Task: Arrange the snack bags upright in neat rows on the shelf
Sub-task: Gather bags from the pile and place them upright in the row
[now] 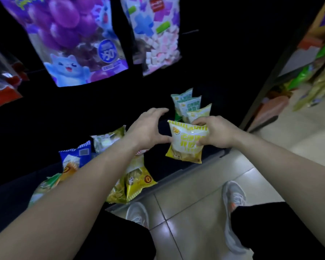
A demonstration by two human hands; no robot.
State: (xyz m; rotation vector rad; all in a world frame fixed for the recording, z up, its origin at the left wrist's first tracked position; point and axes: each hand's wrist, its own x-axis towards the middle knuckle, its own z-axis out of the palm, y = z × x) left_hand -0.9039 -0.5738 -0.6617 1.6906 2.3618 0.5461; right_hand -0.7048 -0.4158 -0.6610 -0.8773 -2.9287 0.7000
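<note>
A yellow and white snack bag point(184, 143) stands upright near the front edge of the dark bottom shelf point(176, 173). My right hand point(212, 132) grips its top right side. My left hand point(148, 128) touches its left edge with the thumb, fingers spread above. Behind it a row of three upright bags runs back: one yellow point(200, 112) and two green and white point(189, 104). To the left, several bags lie in a loose heap: a blue one point(75, 158), yellow ones point(137, 177), a green and white one point(107, 137). My left forearm hides part of the heap.
A large purple grape-candy bag point(73, 40) and a pastel marshmallow bag point(156, 34) hang above the shelf. Red packs point(2, 91) hang at far left. The tiled floor point(195, 194) and my shoes are below. Another shelf of goods point(311, 72) stands at right.
</note>
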